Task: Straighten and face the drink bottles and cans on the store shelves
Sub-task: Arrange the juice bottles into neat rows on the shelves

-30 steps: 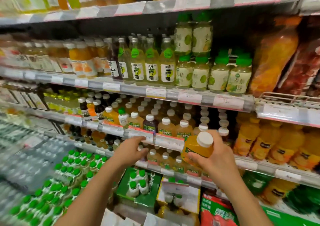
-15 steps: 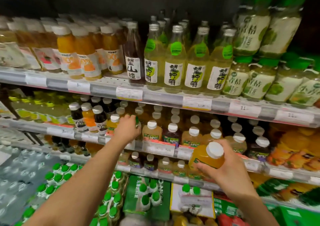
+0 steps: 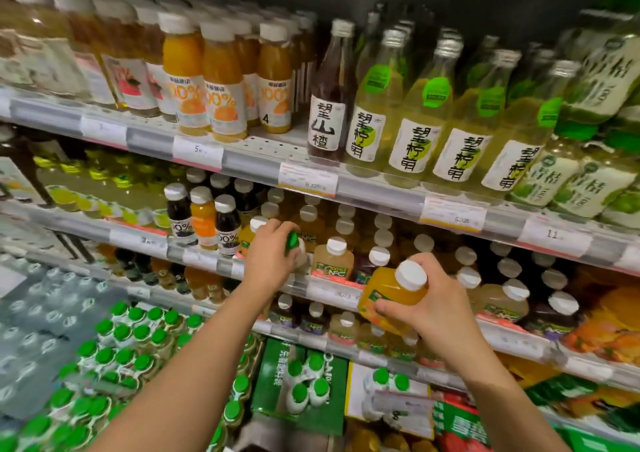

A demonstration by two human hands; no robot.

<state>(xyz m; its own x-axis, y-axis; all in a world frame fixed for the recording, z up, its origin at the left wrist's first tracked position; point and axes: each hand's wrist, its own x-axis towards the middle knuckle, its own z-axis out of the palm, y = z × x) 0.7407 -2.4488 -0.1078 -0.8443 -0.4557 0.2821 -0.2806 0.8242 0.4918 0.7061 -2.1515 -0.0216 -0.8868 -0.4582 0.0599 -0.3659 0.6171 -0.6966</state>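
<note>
While the right hand holds an orange juice bottle clear of the shelf, fingers wrapped round its body and thumb near the white cap, the left hand is curled over a green-capped bottle in the front row of the middle shelf, just left of centre in the head view. The juice bottle sits right of centre, tilted, label partly hidden by the fingers.

The risks, as a judgement, come from both hands being busy at once. The green-capped bottle stands tight among white-capped neighbours — a pale one just to its right and dark ones to its left — so a careless pull or twist could knock one over or push it off the front edge. It also looks unlike the bottles around it; if it belongs elsewhere, turning it in place leaves the row wrong. The tilted juice bottle could slip if the grip loosens, and falling it would hit the green-capped packs at lower centre.
</note>
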